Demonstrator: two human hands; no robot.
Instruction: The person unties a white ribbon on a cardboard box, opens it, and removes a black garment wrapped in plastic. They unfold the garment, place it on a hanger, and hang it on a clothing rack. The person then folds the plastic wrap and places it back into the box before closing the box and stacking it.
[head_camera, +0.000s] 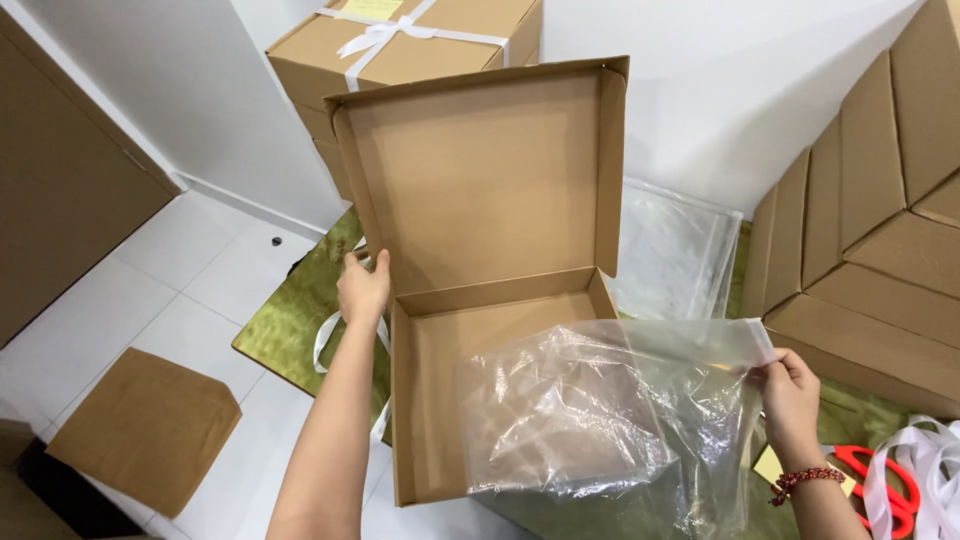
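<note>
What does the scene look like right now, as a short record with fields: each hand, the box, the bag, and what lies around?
left hand: grips the left edge of the open cardboard box's lid
right hand: fingers pinch the top edge of the clear plastic bag
open cardboard box: lid upright, tray empty apart from the bag's lower part
clear plastic bag: crumpled, hangs over the tray's right side
red scissors: lower right, beside white ribbon
ribboned box: closed, behind the lid
flat cartons: stacked on the right
</note>
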